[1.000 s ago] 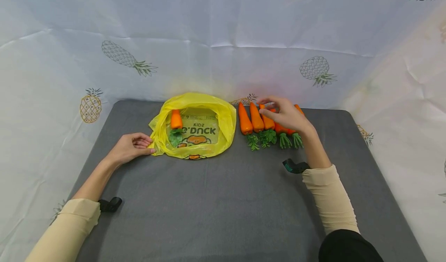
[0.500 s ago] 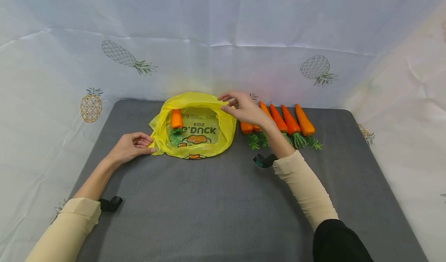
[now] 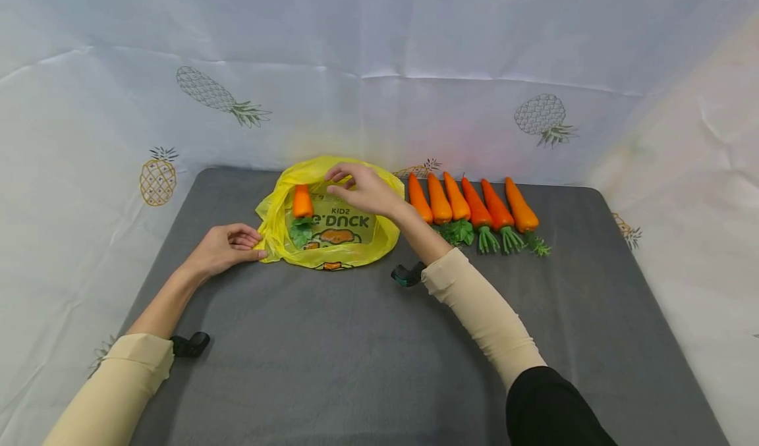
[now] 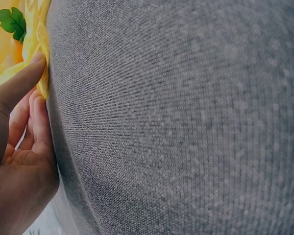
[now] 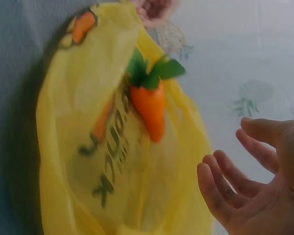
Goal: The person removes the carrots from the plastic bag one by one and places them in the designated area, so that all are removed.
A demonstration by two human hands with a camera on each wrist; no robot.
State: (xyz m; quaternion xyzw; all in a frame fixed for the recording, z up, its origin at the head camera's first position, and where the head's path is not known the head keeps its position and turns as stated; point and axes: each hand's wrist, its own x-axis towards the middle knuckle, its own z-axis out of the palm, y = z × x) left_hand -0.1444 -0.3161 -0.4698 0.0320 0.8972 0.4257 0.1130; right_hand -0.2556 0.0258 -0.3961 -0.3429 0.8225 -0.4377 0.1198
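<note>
A yellow plastic bag (image 3: 388, 235) lies with its mouth spread wide, printed with dark lettering and orange shapes. Inside it, toward the left, is one orange carrot (image 3: 302, 202) with green leaves. My left hand (image 3: 222, 253) pinches the bag's left edge between thumb and fingers; the left wrist view shows the thumb (image 4: 27, 78) on the yellow plastic. Above the bag's mouth hovers my right hand (image 3: 364, 190), fingers loosely bent and holding nothing. In the right wrist view that hand (image 5: 257, 181) is apart from the carrot (image 5: 151, 110).
Several orange carrots (image 3: 477, 205) lie in a row to the right of the bag, green tops toward the front. Everything rests on a grey cloth-covered table (image 3: 332, 354). A white curtain (image 3: 379, 110) printed with pineapples stands behind the table.
My right hand has travelled left from over the row of carrots to above the bag, uncovering the row. The left hand has stayed at the bag's edge.
</note>
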